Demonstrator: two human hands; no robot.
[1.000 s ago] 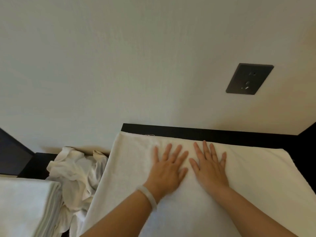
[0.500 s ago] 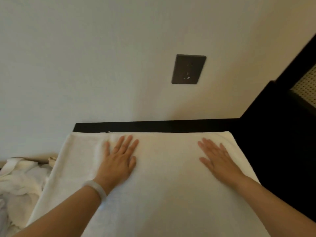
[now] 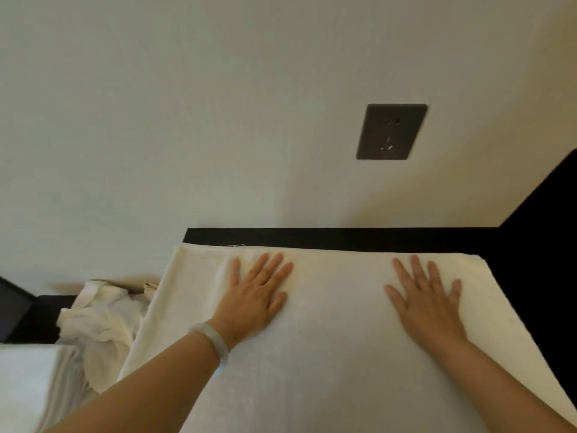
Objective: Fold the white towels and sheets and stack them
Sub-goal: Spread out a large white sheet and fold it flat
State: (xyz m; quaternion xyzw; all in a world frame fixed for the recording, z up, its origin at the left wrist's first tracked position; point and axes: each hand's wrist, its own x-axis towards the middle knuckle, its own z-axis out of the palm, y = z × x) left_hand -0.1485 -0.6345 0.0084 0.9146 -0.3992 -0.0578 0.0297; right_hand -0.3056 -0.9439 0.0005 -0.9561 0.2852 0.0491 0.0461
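Both forearms reach forward. The left hand and right hand lie palm-down, well apart, fingers straight and slightly spread.

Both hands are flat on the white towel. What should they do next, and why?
Probably grip one end and fold it over: the towel lies smooth under the left hand and right hand, with a folded stack at its left.

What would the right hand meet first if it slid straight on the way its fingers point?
The right hand lies flat on the white towel. Straight on, it would pass the towel's far edge onto the black surface, then likely stop at the wall; nothing else shows in that line.
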